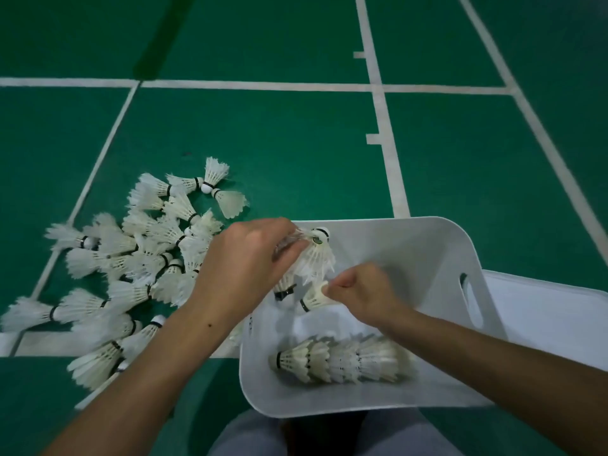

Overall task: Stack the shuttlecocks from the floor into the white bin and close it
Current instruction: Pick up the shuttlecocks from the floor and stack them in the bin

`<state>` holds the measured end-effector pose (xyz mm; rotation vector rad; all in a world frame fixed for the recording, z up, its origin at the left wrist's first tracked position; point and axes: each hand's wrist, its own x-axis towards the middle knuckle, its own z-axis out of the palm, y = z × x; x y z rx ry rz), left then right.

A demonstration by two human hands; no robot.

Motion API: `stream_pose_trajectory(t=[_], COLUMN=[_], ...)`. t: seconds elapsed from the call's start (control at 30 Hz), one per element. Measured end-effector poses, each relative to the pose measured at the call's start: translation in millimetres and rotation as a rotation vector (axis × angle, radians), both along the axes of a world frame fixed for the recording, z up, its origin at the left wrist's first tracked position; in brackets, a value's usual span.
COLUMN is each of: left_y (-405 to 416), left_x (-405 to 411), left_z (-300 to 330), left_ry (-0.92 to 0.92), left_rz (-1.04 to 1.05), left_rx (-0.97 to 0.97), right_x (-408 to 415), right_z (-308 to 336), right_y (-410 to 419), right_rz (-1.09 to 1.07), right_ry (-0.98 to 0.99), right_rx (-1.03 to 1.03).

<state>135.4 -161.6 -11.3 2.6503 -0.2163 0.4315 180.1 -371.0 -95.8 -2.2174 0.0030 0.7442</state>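
Observation:
A white bin stands on the green floor in front of me. Inside it lies a nested row of several shuttlecocks near its front wall. My left hand grips a shuttlecock above the bin's left rim, cork end up. My right hand pinches the feathers of another shuttlecock inside the bin, next to a third one with a black band. A heap of several loose shuttlecocks lies on the floor to the left of the bin.
A flat white lid lies on the floor right of the bin, partly under it. White court lines cross the green floor. My knees in grey cloth are at the bottom edge.

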Motion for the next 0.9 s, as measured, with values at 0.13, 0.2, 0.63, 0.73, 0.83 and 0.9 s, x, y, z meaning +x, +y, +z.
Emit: stream_pose_trajectory(t=[0.13, 0.2, 0.63, 0.73, 0.83, 0.9], left_y=[0, -1, -5, -12, -21, -28], left_x=[15, 20, 5, 6, 9, 10], left_z=[0, -1, 8, 13, 15, 14], left_ry=[-0.004, 0.027, 0.150, 0.189, 0.231, 0.256], left_rz=[0.098, 0.132, 0.254, 0.274, 0.261, 0.248], left_rx=[0.057, 0.058, 0.053, 0.083, 0.120, 0.159], right_x=[8, 10, 15, 6, -14, -23], right_z=[-19, -27, 7, 46, 83, 91], right_y=[20, 30, -7, -30, -39, -38], right_rz=[-0.162, -0.164, -0.086, -0.116, 0.003, 0.211], right_ry=[0.077, 0.099, -0.009, -0.300, -0.623, -0.790], right_rx=[0.101, 0.099, 0.195, 0.212, 0.242, 0.160])
